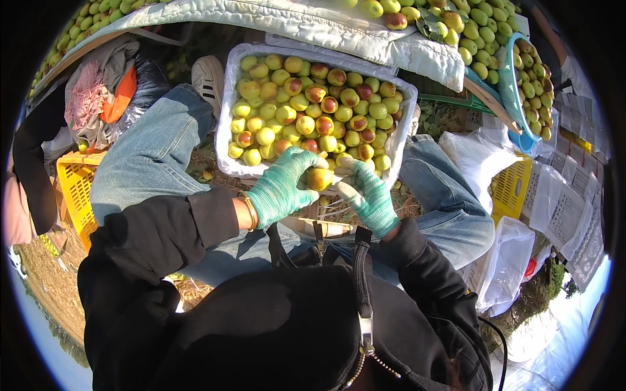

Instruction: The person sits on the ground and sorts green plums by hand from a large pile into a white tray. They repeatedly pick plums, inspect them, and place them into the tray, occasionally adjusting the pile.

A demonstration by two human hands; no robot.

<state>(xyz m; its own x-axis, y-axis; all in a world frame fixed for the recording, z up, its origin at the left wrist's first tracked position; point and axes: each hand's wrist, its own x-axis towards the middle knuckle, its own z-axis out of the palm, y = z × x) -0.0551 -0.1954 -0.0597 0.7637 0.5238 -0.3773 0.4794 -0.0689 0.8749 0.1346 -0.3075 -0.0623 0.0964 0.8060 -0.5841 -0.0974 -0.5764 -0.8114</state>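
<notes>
In front of me a tray [225, 140], lined with white plastic, is heaped with green jujubes [287, 115], several blotched red-brown. My left hand [282, 188], in a green knitted glove, is closed around one yellow-green jujube [319, 179] with a brownish patch, held over the tray's near edge. Facing it from the right is my right hand [372, 199], in a matching glove with pale fingertips. Its thumb and forefinger are curved and apart close to that jujube, and I see nothing between them. The other right fingers are partly hidden.
My jeans-clad legs flank the tray. Beyond it, more jujubes lie on a quilted cloth [313, 23]. A blue basin [510, 78] of jujubes stands far right. Yellow crates [78, 195] are on both sides. White plastic bags [479, 156] and a lined bin [505, 260] lie right.
</notes>
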